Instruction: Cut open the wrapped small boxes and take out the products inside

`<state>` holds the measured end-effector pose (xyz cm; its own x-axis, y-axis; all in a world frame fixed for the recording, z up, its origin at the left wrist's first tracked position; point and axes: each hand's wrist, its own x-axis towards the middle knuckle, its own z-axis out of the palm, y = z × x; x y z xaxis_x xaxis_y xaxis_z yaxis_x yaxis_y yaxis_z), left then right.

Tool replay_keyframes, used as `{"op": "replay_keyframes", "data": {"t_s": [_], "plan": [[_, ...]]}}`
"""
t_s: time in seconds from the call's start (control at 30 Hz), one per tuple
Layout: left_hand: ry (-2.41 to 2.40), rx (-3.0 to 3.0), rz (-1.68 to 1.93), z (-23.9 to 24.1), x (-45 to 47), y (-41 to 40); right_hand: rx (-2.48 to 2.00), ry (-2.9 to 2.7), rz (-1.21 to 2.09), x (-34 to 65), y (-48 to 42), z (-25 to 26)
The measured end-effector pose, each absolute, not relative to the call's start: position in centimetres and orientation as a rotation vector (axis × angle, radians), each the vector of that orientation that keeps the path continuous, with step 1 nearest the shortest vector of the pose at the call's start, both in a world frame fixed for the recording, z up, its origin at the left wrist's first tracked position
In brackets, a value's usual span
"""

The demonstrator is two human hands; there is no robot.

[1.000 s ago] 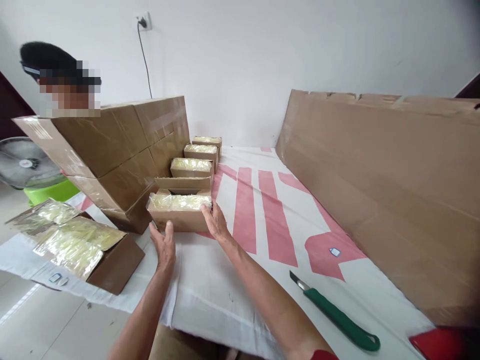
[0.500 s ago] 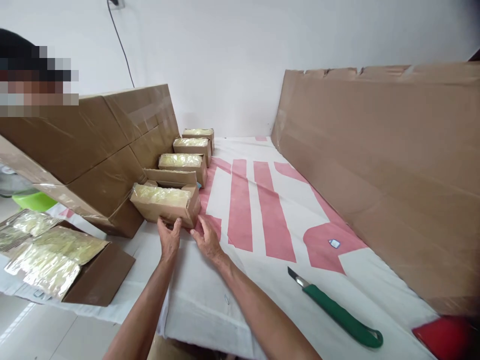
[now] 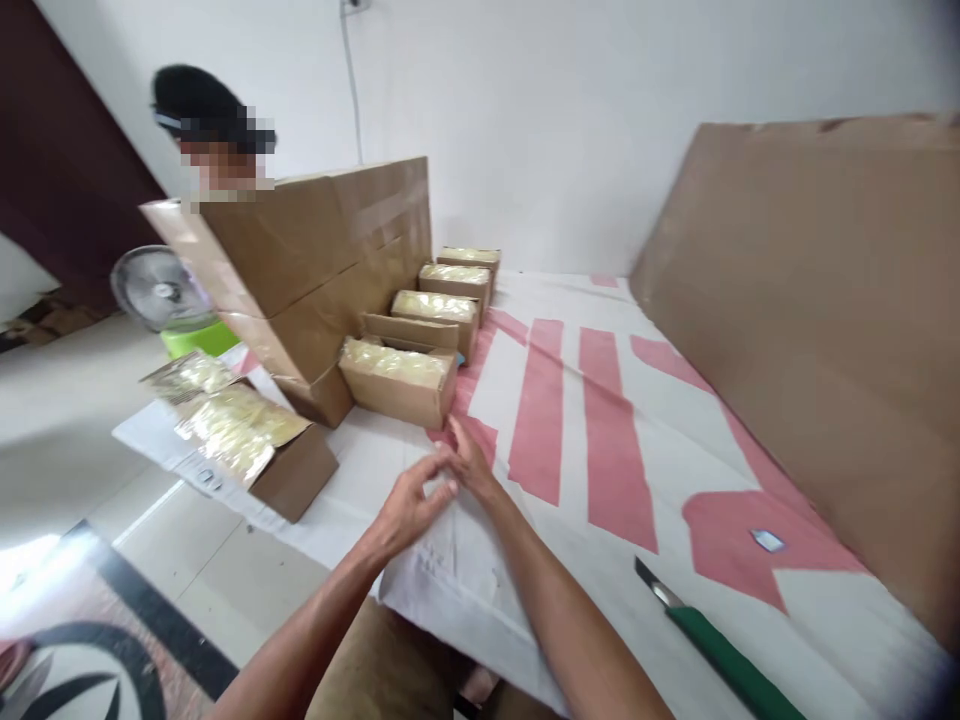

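Note:
My left hand (image 3: 409, 503) and my right hand (image 3: 471, 459) hover close together over the white and red table cover (image 3: 570, 420), just in front of the nearest small cardboard box (image 3: 397, 380). Neither hand touches the box. Both hold nothing, fingers loosely curved and apart. That box is filled with clear yellowish packets. Behind it stands a row of three similar small boxes (image 3: 439, 305), reaching toward the wall.
Stacked large cartons (image 3: 315, 260) stand left of the row, with another person's head behind them. An open box of packets (image 3: 247, 445) sits at the table's left corner. A flat cardboard sheet (image 3: 810, 330) leans at the right. A green-handled knife (image 3: 712, 650) lies near right.
Both hands have let go of the nearest small box and drawn back toward me. The box now rests on the table. The camera has swung left.

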<state>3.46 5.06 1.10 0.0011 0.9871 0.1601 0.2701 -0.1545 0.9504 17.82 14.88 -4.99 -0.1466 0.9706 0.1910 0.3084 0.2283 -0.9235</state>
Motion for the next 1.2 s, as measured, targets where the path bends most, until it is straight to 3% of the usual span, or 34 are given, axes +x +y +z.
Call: {"op": "replay_keyframes", "data": {"t_s": [0.1, 0.23, 0.33, 0.4, 0.53, 0.77, 0.93, 1.2], "plan": [[1.164, 1.692, 0.955, 5.8, 0.0, -0.3, -1.238, -1.601, 0.97, 18.4, 13.7, -4.5], [1.566, 1.469, 1.556, 9.9, -8.0, -2.9, -1.259, -1.593, 0.988, 17.8, 11.3, -3.2], [1.906, 1.076, 2.057, 9.7, -15.4, -1.3, -1.217, -1.634, 1.035, 15.2, 9.8, -2.0], [1.974, 0.879, 2.181, 8.7, -19.5, 0.5, -1.17, -1.667, 1.082, 12.4, 9.2, -1.3], [1.96, 0.678, 2.021, 6.3, -23.6, 3.8, -1.073, -1.699, 1.186, 5.8, 9.4, -0.2], [1.954, 0.692, 1.986, 4.5, -22.5, 4.3, -0.91, -1.642, 1.344, 0.0, 9.8, 0.5], [2.017, 0.852, 1.788, 4.6, -18.7, 1.0, -0.984, -1.514, 1.233, 5.3, 7.7, -0.3], [1.823, 1.324, 1.296, 5.2, -5.3, -2.6, -1.179, -1.308, 1.014, 22.4, 1.9, 1.5]]}}
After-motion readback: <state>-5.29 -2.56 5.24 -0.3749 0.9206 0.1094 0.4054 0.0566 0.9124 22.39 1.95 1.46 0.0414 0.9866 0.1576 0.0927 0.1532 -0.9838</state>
